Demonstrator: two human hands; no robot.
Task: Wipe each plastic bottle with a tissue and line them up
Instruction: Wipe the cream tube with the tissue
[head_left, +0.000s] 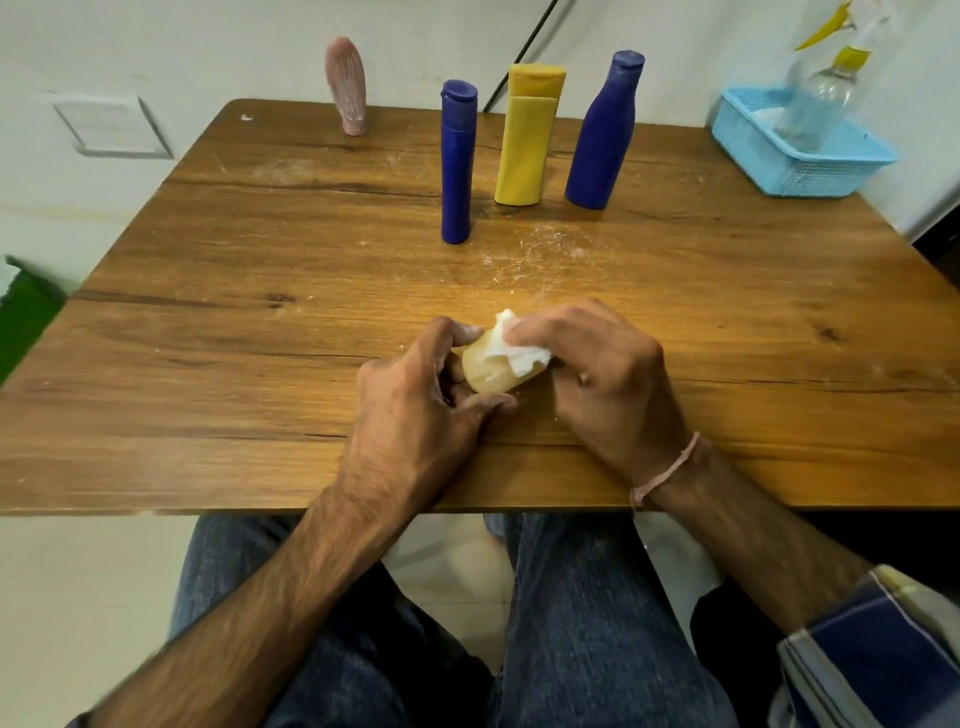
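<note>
Small pale yellow bottle (485, 374) is gripped by the left hand (415, 400), fingers and thumb curled round it, at the near-middle of the wooden table (234, 322); contact between bottle and tabletop cannot be told. A crumpled white tissue (519, 349) is pinched by the right hand (608, 374) and pressed onto the bottle's upper side. Both hands are closed on their loads, just beside each other. Three bottles are stood upright toward the far side: slim blue bottle (458, 161) nearest, yellow flip-cap bottle (527, 135) just beside it to the right, shouldered blue bottle (602, 135) right of that. A pink ribbed bottle (347, 85) is stood apart at the far left edge. A light blue basket (800, 166) is set on the far right corner, with a clear bottle (818, 104) inside it. White dusty scuffs are seen on the tabletop in front of the row.
</note>
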